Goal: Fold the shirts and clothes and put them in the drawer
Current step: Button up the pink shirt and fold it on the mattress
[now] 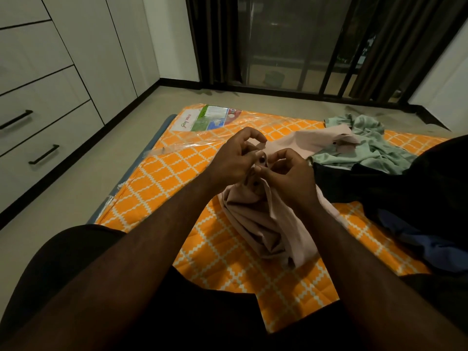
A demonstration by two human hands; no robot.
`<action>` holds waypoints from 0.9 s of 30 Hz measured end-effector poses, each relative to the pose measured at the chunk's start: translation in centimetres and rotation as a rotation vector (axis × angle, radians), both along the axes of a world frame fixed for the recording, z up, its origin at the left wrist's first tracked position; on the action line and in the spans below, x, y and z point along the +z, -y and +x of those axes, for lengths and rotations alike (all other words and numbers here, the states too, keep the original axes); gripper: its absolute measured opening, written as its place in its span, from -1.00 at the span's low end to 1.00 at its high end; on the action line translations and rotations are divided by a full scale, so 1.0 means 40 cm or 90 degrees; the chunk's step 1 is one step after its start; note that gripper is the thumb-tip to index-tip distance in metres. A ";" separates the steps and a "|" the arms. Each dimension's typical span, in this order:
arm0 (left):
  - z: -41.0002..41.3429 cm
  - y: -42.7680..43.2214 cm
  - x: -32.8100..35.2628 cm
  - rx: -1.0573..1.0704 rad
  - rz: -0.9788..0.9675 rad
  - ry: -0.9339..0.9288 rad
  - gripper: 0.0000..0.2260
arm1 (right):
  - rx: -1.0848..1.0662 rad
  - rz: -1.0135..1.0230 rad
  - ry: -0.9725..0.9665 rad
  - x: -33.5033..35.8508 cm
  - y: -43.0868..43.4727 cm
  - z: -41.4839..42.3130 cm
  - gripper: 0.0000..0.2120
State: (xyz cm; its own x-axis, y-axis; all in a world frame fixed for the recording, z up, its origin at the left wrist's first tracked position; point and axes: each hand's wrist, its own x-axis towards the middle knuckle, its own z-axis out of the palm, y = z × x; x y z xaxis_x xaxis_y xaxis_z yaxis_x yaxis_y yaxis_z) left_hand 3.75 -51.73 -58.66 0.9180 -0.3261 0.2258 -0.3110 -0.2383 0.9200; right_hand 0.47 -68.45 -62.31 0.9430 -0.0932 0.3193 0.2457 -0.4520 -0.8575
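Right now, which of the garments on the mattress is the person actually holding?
The pale pink shirt: both the left hand and right hand pinch it. The mint green garment and dark clothes lie untouched.

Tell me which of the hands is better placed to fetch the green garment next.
Probably the right hand: the green garment lies crumpled on its side of the mattress. Both hands now pinch the pink shirt.

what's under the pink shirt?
The pink shirt, pinched by the left hand and right hand, hangs onto the orange mattress. Its far end lies over the green garment. Whatever lies beneath its bunched folds is covered.
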 end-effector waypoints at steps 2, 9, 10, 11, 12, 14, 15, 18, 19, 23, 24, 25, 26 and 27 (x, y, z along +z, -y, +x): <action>0.001 -0.010 0.012 -0.024 0.036 0.007 -0.75 | -0.013 -0.019 0.047 0.005 -0.002 -0.001 -0.73; 0.006 -0.030 0.012 -0.063 0.234 0.133 -0.69 | -0.008 -0.010 0.105 0.008 -0.001 -0.006 -0.79; 0.006 -0.031 0.012 -0.072 0.249 0.148 -0.68 | -0.014 -0.027 0.124 0.006 -0.003 -0.008 -0.80; 0.006 -0.032 0.013 -0.077 0.258 0.156 -0.68 | -0.019 -0.046 0.139 0.005 -0.004 -0.007 -0.80; 0.007 -0.031 0.013 -0.079 0.262 0.160 -0.67 | -0.024 -0.062 0.148 0.004 -0.005 -0.007 -0.80; 0.007 -0.026 0.010 -0.077 0.271 0.175 -0.65 | -0.023 -0.071 0.147 0.001 -0.005 -0.006 -0.78; 0.007 -0.024 0.008 -0.076 0.279 0.185 -0.64 | -0.018 -0.071 0.142 0.001 -0.005 -0.005 -0.78; 0.014 -0.022 -0.001 -0.061 0.292 0.209 -0.59 | -0.018 -0.070 0.133 0.002 -0.005 -0.006 -0.79; 0.015 -0.020 -0.004 -0.053 0.291 0.221 -0.57 | -0.030 -0.062 0.130 0.002 -0.005 -0.003 -0.81; 0.011 0.008 -0.008 0.071 0.199 0.341 -0.66 | -0.106 0.119 0.053 0.013 -0.001 0.001 -0.84; 0.005 0.014 -0.004 0.123 0.148 0.385 -0.72 | -0.122 0.206 0.013 0.016 0.002 0.002 -0.81; -0.001 0.017 -0.002 0.166 0.111 0.434 -0.80 | -0.140 0.290 -0.023 0.019 0.008 0.006 -0.78; -0.010 0.013 -0.001 0.189 0.106 0.478 -0.85 | -0.157 0.369 -0.053 0.022 0.013 0.009 -0.75; -0.014 0.008 -0.004 0.188 0.127 0.509 -0.82 | -0.170 0.444 -0.074 0.025 0.020 0.014 -0.75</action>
